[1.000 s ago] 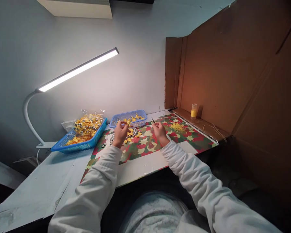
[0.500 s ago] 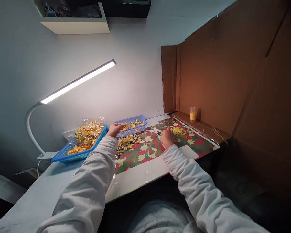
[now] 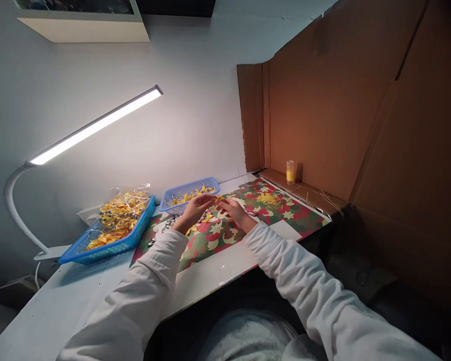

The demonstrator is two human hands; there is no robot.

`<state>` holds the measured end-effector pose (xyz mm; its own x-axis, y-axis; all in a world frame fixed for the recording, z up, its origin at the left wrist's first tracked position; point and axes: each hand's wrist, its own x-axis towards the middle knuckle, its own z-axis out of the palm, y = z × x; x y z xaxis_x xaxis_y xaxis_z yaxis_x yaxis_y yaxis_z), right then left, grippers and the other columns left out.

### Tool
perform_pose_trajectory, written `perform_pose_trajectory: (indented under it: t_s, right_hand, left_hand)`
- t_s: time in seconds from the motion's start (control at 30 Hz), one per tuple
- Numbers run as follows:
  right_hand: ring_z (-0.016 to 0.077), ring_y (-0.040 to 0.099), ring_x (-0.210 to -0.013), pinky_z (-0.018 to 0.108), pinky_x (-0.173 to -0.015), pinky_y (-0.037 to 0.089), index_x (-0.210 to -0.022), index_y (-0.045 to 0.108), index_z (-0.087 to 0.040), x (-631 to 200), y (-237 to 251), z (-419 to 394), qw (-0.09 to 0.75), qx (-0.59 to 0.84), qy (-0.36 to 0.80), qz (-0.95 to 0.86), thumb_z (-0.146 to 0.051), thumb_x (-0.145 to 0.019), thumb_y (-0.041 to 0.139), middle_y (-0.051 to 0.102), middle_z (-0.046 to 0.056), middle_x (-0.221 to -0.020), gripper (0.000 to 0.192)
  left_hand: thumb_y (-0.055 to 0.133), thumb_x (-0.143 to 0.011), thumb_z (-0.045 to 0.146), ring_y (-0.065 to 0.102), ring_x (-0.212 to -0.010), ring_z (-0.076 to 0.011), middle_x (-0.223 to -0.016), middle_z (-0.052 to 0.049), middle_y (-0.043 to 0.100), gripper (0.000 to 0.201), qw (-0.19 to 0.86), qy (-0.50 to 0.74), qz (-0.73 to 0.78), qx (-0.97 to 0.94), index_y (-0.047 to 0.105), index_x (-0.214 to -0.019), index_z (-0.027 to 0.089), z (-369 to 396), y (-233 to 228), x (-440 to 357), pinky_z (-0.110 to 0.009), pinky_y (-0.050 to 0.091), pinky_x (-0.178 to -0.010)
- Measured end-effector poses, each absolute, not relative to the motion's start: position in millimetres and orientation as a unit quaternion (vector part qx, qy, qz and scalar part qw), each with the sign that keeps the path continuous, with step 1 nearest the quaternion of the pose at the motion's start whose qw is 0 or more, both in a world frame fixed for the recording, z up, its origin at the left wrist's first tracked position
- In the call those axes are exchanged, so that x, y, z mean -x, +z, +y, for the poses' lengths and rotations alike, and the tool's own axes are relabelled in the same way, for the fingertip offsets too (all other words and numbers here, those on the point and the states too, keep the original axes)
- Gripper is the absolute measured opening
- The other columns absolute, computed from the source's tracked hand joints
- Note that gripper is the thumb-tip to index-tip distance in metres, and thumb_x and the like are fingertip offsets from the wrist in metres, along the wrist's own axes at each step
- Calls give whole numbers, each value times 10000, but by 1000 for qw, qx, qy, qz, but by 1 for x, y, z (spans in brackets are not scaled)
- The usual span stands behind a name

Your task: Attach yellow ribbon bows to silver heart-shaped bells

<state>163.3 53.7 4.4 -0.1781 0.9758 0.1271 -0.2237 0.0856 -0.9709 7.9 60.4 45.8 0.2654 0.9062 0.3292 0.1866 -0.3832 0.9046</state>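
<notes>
My left hand (image 3: 196,209) and my right hand (image 3: 233,211) are close together above the patterned sheet, their fingertips pinched on a small yellow piece (image 3: 219,197). It looks like a yellow ribbon bow, though the fingers cover much of it. Below them, silver bells and yellow bows (image 3: 207,217) lie partly hidden by my left hand. Just behind, a periwinkle basket (image 3: 165,204) holds several loose yellow bows. A pink-handled tool (image 3: 250,212) rests beside my right hand; its kind is unclear. Farther right sits a tangle of yellow cord (image 3: 269,199).
A blue basket (image 3: 97,254) piled with yellow bows and bells stands at left, near a lit lamp (image 3: 97,125). Cardboard panels (image 3: 323,115) wall the right side. A small yellow-and-clear container (image 3: 290,173) stands on the cardboard ledge. The camouflage-patterned sheet (image 3: 225,234) covers the table's middle.
My left hand has come from the periwinkle basket toward the middle. My right hand has moved left from the yellow cord to meet it, uncovering the pink-handled tool. The camera view has shifted slightly.
</notes>
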Motion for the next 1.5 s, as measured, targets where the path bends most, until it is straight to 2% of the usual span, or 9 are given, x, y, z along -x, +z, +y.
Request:
perform_pose_trajectory:
  t_s: [0.13,0.27,0.43,0.67,0.93,1.07,1.3,1.4,1.5]
  right_hand:
    - [77,508,-573,210,-543,349,-667,613,-169,-169,9,51,560,341,643,-395,-328,-632,677,614,-30,-651,175]
    - [68,437,-484,212,-485,305,-538,519,-179,-175,9,53,615,314,648,-321,-301,-642,619,525,-49,-515,189]
    - [57,422,-487,194,-472,295,-573,551,-175,-178,11,54,612,248,698,-277,-273,-631,643,530,-49,-521,147]
    - [44,411,-502,190,-457,277,-736,687,-160,-181,14,50,610,215,704,-292,-299,-650,669,528,-53,-568,165]
    - [37,361,-465,193,-435,249,-664,647,-162,-180,12,52,628,230,686,-286,-293,-605,647,476,-73,-531,144]
    - [43,334,-466,203,-427,226,-633,619,-177,-180,11,52,652,251,647,-305,-298,-590,649,476,-71,-532,132]
    - [47,371,-498,190,-454,274,-590,556,-184,-180,12,49,670,263,598,-354,-327,-583,670,459,-61,-554,183]
    - [48,367,-502,191,-459,273,-588,549,-186,-180,11,49,672,265,592,-358,-342,-570,666,457,-58,-564,196]
    - [57,351,-505,202,-459,258,-592,559,-190,-180,11,49,675,273,583,-361,-351,-560,647,444,-56,-553,187]
  left_hand:
    - [785,-630,455,641,-700,-173,-717,-34,704,370,376,468,398,-694,664,-825,166,50,45,-19,-288,466,-679]
    - [771,-620,468,647,-690,-180,-719,-41,709,383,370,464,443,-672,646,-818,165,45,48,-15,-289,465,-662]
    - [798,-558,487,666,-677,-200,-709,-52,721,449,401,435,475,-652,635,-828,167,38,48,-11,-306,479,-656]
    - [810,-575,408,697,-726,-193,-808,-66,750,435,496,419,465,-602,610,-884,175,37,42,-9,-284,478,-666]
    - [807,-587,392,679,-718,-173,-770,-54,727,435,529,411,460,-583,605,-901,170,41,37,-5,-252,433,-620]
    - [786,-619,409,644,-686,-146,-787,-30,707,421,495,413,457,-614,625,-935,183,43,36,-2,-244,425,-601]
    - [771,-619,448,600,-680,-147,-755,-20,674,417,423,426,452,-660,623,-901,178,40,34,-4,-237,403,-582]
    - [745,-626,407,624,-740,-178,-791,-39,681,356,381,464,477,-642,619,-864,176,55,37,1,-265,443,-642]
    - [632,-703,335,641,-878,-224,-936,-94,688,265,275,540,560,-565,615,-902,161,82,45,21,-320,475,-774]
